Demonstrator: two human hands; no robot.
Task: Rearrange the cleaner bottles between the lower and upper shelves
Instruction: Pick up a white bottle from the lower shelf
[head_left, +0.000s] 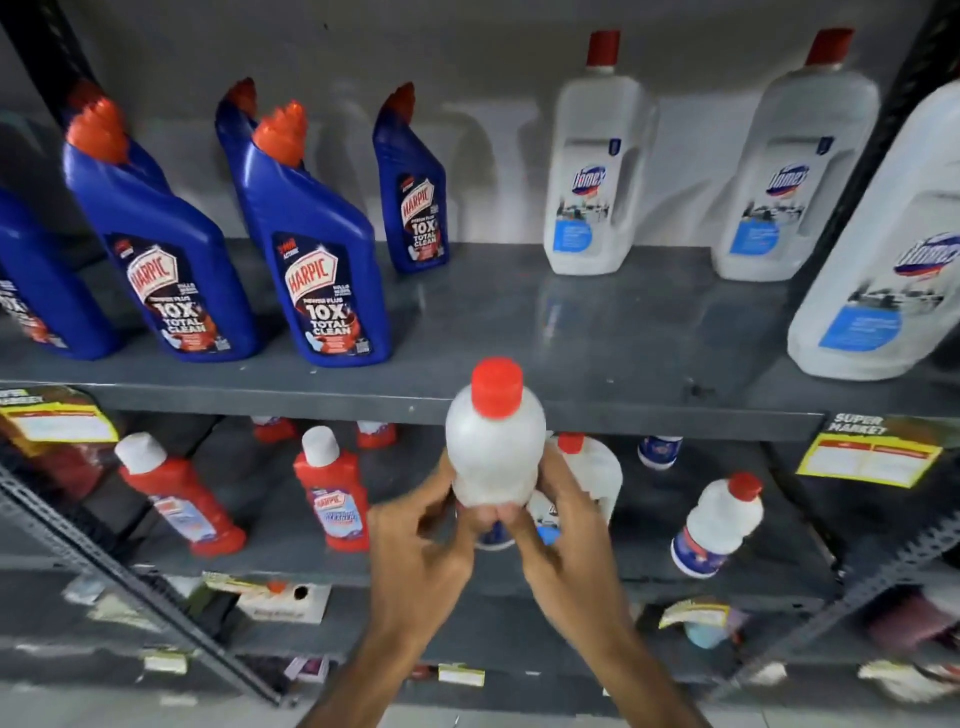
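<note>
A small white cleaner bottle (493, 447) with a red cap is upright in front of the upper shelf's front edge (649, 415). Both hands grip its lower part: my left hand (421, 540) on its left, my right hand (566, 525) on its right. On the upper shelf stand blue Harpic bottles (317, 249) at the left and large white Domex bottles (592, 171) at the right. The lower shelf (649, 571) holds red Harpic bottles (332, 488), a small white bottle (717, 519) and another white bottle (592, 467) partly hidden behind my right hand.
Bare shelf surface (519, 322) lies between the blue and the white bottles on the upper shelf. Yellow price tags (867, 457) hang from the shelf edge. A slotted metal brace (130, 577) slants across the lower left. Below are further shelves with small packets (696, 618).
</note>
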